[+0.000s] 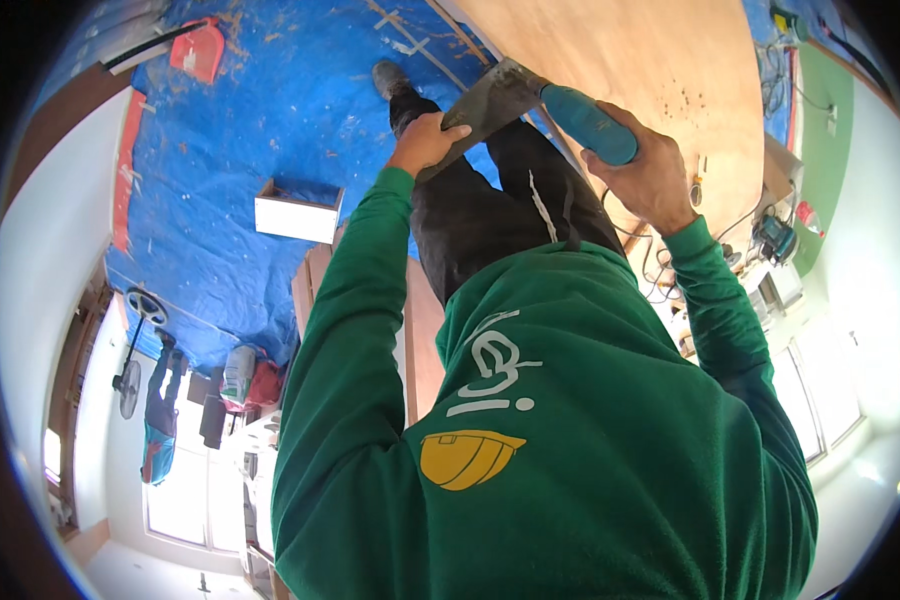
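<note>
My left hand (432, 145) grips a dark grey, flat, blade-like piece (492, 103) near its lower left end, thumb laid across the face. The piece slants up to the right in front of my legs. At its upper right end it meets a teal, rounded, handle-like body (588, 122). My right hand (652, 172) is closed around the near end of that body. Whether the teal body is the blade's handle or a separate tool I cannot tell.
A large light wooden sheet (670, 60) lies ahead on the right. Blue sheeting (205, 180) covers the floor at left, with a white-sided open box (297, 218) and a red dustpan-like piece (198, 52). A corded teal power tool (775, 238) and cables are far right. Another person (160, 420) stands at lower left.
</note>
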The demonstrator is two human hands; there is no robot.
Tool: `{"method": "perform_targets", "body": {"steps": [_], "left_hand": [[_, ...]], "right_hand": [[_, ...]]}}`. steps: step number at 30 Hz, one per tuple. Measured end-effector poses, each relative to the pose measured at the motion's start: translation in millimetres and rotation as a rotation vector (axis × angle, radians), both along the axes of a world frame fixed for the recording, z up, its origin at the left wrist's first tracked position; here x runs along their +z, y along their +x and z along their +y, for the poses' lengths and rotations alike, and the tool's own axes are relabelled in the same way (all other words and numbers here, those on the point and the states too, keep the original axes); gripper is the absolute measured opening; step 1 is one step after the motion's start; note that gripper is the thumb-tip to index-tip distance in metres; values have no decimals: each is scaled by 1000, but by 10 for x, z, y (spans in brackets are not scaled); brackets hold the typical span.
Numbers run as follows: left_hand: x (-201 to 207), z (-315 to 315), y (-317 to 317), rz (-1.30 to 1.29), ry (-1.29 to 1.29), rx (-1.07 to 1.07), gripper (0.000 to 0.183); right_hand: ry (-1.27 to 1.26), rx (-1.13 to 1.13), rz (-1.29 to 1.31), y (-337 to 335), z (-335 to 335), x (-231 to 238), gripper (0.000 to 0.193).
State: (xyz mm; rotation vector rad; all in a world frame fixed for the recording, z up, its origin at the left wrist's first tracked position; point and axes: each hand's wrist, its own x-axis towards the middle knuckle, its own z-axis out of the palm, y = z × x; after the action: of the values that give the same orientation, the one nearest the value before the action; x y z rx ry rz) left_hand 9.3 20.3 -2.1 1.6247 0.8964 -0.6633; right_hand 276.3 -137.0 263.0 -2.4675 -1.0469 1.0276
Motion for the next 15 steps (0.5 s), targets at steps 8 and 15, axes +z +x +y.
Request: {"method": "perform_targets", "body": {"steps": [8,15], "left_hand": [[-43,-44,-27,39,29,-9,68],[16,-77,-41,34,73,-18,65]], "right_hand": [[-31,27,-15,-21,40,-67,59],[-144,469,-238,-134,318,31,65]]}}
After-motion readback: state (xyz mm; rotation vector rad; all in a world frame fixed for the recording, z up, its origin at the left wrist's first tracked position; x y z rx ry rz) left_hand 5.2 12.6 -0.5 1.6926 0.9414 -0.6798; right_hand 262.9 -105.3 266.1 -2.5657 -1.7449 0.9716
